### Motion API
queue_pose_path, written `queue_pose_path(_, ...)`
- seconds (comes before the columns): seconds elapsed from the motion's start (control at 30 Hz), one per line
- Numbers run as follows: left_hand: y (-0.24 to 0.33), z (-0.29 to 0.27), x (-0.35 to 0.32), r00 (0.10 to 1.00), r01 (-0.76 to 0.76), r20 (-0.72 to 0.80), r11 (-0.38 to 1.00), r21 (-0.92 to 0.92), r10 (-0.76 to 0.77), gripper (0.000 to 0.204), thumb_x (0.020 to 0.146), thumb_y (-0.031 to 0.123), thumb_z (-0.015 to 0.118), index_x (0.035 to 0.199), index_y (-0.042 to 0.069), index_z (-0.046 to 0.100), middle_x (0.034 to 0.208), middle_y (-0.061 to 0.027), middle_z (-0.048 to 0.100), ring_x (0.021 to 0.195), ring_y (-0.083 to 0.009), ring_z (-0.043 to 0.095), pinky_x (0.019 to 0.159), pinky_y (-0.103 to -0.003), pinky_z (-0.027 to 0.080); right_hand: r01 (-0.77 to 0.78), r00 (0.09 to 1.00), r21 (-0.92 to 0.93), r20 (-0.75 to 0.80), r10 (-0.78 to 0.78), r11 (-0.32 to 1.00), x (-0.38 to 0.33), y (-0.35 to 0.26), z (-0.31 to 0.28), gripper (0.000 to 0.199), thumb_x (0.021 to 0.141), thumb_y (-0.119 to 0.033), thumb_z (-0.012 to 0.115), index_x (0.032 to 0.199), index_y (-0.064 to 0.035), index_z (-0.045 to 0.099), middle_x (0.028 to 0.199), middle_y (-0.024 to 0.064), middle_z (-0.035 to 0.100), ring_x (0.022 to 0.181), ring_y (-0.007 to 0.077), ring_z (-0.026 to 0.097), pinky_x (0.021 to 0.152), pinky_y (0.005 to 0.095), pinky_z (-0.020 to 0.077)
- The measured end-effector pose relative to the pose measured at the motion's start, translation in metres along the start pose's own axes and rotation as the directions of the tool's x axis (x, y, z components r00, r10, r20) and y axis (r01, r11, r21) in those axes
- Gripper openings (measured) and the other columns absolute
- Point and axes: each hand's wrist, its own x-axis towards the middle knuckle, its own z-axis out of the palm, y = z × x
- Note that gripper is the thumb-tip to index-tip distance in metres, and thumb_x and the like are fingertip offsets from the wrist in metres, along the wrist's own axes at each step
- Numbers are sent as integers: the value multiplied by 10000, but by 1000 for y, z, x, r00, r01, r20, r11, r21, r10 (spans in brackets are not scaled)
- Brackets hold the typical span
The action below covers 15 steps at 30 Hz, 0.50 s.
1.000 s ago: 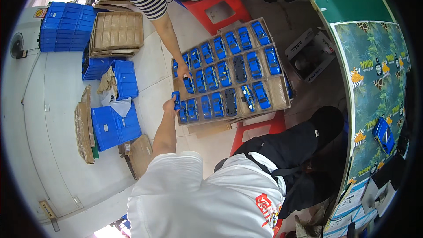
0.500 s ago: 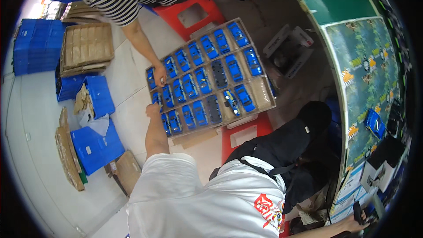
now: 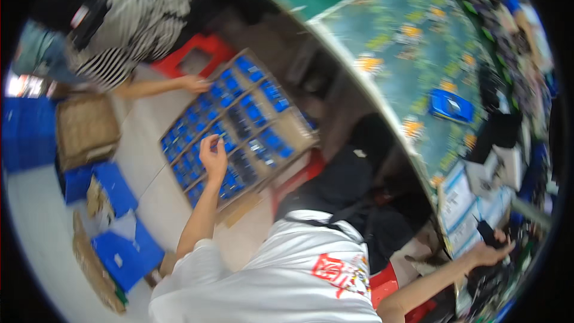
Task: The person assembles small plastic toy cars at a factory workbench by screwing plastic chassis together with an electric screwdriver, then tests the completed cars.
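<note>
Blurred by motion, a brown partitioned tray holds several rows of blue toy cars. Over its near half is my left hand, with thumb and fingertips pinched together; whatever they hold, if anything, is too small to make out. Out at the far right, my right hand has its fingers stretched out and looks bare. Close by it is a small black object of unclear kind. A single blue toy car rests on the patterned tabletop, away from both hands.
A co-worker's hand reaches to the tray's far edge beside a red stool. Blue bins and stacked brown trays stand on the left. An open white box lies at the right, near a cluttered edge.
The view has swung to the right. My left hand has lifted off the toy cars at the tray's left side. My right forearm shows more fully. The co-worker's hand has drawn back to the tray's edge.
</note>
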Motion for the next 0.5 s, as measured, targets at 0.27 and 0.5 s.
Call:
queue_pose_path(0.27, 377, 107, 19, 648, -668, -101, 500, -552, 755, 374, 699, 75, 799, 1035, 13, 647, 1030, -150, 641, 918, -324, 618, 803, -366, 503, -539, 696, 774, 187, 693, 332, 5, -42, 14, 190, 944, -206, 557, 901, -21, 550, 698, 39, 468, 612, 145, 426, 641, 293, 384)
queue_pose_path(0.5, 475, 197, -10, 216, -850, 570, 440, -290, 792, 529, 697, 420, 794, 994, 20, 618, 996, -167, 623, 1001, -344, 579, 848, -460, 466, -516, 704, 781, 153, 694, 351, -22, -5, 6, 220, 950, -187, 515, 911, 21, 579, 734, 34, 436, 627, 138, 402, 618, 295, 368)
